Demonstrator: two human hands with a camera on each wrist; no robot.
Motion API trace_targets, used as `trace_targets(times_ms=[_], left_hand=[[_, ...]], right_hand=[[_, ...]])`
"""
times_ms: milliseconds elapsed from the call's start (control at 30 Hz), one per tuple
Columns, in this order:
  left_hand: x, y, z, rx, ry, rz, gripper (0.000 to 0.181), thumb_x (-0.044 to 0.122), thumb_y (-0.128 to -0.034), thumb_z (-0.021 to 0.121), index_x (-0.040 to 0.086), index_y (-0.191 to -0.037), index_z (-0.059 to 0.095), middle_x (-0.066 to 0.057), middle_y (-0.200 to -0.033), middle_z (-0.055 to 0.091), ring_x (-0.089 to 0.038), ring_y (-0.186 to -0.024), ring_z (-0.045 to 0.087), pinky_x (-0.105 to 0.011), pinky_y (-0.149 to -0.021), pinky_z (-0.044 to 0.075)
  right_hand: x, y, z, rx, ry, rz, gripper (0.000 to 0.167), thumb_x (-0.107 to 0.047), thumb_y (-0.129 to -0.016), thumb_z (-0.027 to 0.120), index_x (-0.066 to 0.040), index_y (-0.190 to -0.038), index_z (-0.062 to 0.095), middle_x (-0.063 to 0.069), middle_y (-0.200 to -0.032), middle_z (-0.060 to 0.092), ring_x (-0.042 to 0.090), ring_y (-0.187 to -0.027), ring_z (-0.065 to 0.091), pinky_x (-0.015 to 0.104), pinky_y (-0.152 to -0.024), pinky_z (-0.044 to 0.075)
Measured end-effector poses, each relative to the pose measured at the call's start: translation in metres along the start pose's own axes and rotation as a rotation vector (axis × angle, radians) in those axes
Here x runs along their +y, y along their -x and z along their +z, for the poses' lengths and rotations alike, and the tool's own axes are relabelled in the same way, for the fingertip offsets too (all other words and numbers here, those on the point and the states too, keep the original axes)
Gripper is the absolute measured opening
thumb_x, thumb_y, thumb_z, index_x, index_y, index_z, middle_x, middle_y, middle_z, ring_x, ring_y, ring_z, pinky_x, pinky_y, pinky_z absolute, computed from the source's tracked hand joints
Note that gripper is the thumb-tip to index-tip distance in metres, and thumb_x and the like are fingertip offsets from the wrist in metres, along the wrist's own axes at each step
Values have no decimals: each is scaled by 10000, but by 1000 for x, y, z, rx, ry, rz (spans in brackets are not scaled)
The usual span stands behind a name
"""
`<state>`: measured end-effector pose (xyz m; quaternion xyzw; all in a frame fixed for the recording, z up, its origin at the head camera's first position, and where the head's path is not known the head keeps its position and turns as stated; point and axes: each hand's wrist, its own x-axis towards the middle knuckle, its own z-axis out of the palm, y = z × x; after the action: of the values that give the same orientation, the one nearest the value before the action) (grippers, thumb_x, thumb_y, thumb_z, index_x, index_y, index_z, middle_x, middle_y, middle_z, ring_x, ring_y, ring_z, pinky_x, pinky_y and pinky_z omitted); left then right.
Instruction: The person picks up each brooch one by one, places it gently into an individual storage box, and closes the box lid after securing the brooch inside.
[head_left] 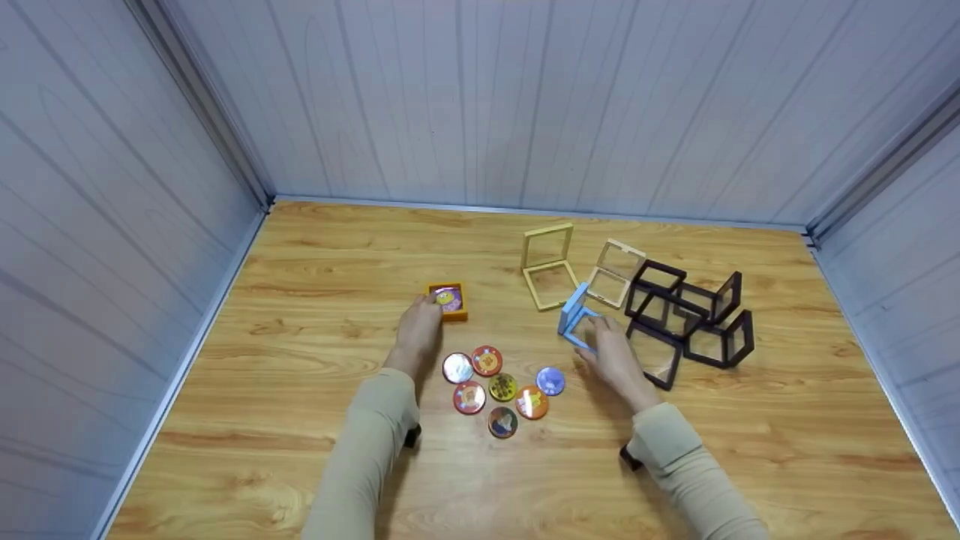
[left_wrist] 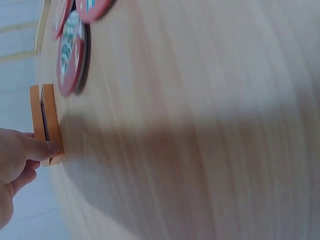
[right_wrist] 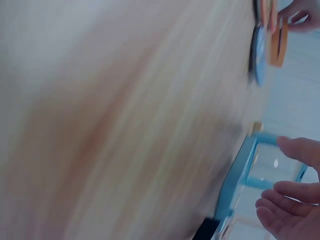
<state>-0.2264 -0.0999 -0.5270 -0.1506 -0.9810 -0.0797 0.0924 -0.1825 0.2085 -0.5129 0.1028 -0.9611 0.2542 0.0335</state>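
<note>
Now the left hand (head_left: 421, 326) is pinching the orange case (head_left: 454, 316); the blue frame (head_left: 573, 309) is sitting unfolded, just left of the nearer right hand's (head_left: 615, 354) parted fingers.

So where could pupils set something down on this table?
Bare: left of the left hand, out to the left wall; also between the sleeves, nearer than the round badges. Crowded: right of centre, where black display frames bunch near the blue frame.

Left hand (head_left: 420, 328) pinches; right hand (head_left: 615, 358) (unclenched) extends.
</note>
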Motion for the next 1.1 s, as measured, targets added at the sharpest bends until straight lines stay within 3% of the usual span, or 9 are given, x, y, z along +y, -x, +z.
trace_targets(times_ms=[133,367,700,867,1100], left_hand=[[-11,2,-2,-13,11,1,174,-100,-773,529,-82,-890,656,-193,-1053,589,-311,-911,561,-371,-765,474],[-33,4,-6,-7,36,23,150,-90,-768,521,-81,-844,651,-201,-1023,599,-313,-871,569,-370,-752,474],[-61,10,-13,-27,33,54,145,-45,-771,567,-101,-892,624,-233,-1005,582,-349,-883,566,-400,-749,473],[-74,15,-14,21,79,25,161,-37,-750,574,-111,-883,624,-230,-941,598,-356,-818,575,-405,-685,484],[-93,20,-18,25,29,-5,137,-71,-715,574,-106,-831,638,-233,-882,606,-367,-751,582,-429,-625,487]], right_hand=[[7,-4,-3,-71,19,32,617,-175,-792,659,135,-1242,374,319,-1181,416,433,-1093,404,489,-906,348],[11,-12,-5,-146,11,76,692,-190,-785,668,165,-1259,310,354,-1208,370,455,-1112,376,501,-926,322],[15,-20,-3,-207,24,119,746,-204,-761,692,155,-1277,289,335,-1225,369,432,-1128,368,486,-948,303],[16,-22,-1,-213,58,114,773,-209,-750,702,169,-1277,281,353,-1230,359,450,-1134,357,485,-955,295],[13,-20,2,-205,69,116,747,-214,-761,689,158,-1279,299,348,-1253,339,452,-1132,363,485,-940,315]])
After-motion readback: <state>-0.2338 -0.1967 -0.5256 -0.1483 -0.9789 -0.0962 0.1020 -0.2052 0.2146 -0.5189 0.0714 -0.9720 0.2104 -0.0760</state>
